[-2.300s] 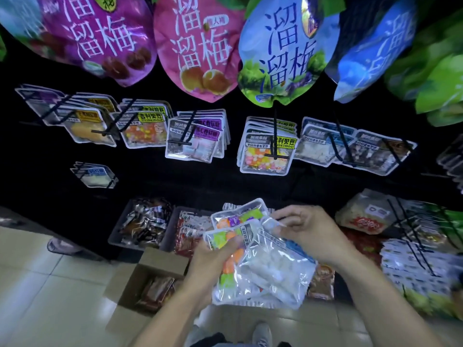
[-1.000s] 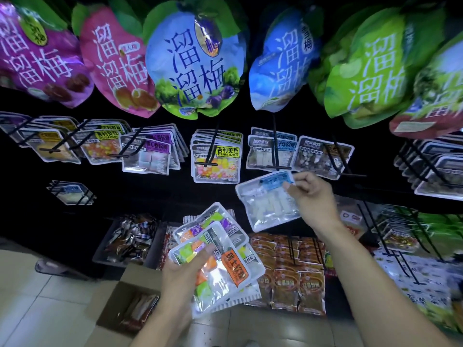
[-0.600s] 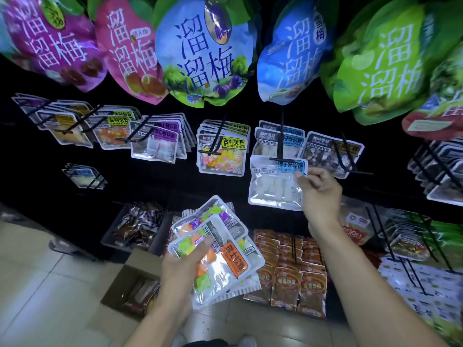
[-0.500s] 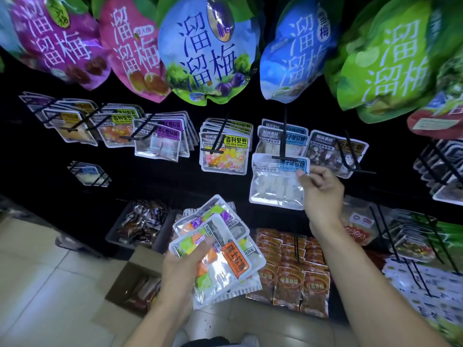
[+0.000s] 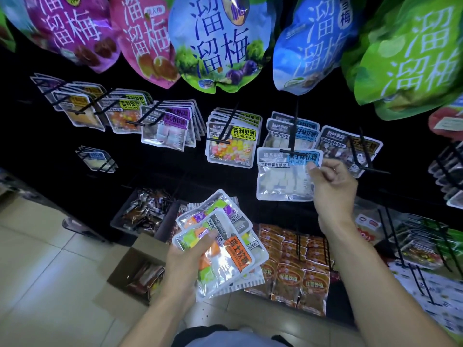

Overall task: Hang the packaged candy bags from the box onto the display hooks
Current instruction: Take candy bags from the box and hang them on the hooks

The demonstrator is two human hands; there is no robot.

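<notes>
right hand (image 5: pixel 330 186): pinches the upper right corner of the white candy bag (image 5: pixel 283 179), by the blue label, so the hang hole stays free to meet the hook.
white candy bag: hangs flat, facing out, its top edge at the tip of the black display hook (image 5: pixel 293 136); looks threaded or nearly so, cannot tell if fully seated. Same blue-label bags sit behind it on that hook, so this is the matching spot.
left hand (image 5: pixel 190 254): grips a fanned stack of candy bags (image 5: pixel 220 246), thumb on top and fingers under; held low and close to the body as the supply for the next hangs.
stack of candy bags: mixed colours, orange label on top; well below the hook row, above the floor.
cardboard box (image 5: pixel 135 269): open on the floor by the base of the display, left of the stack; more packs inside, within reach for refills.
step judged: hanging one bag, many left.
</notes>
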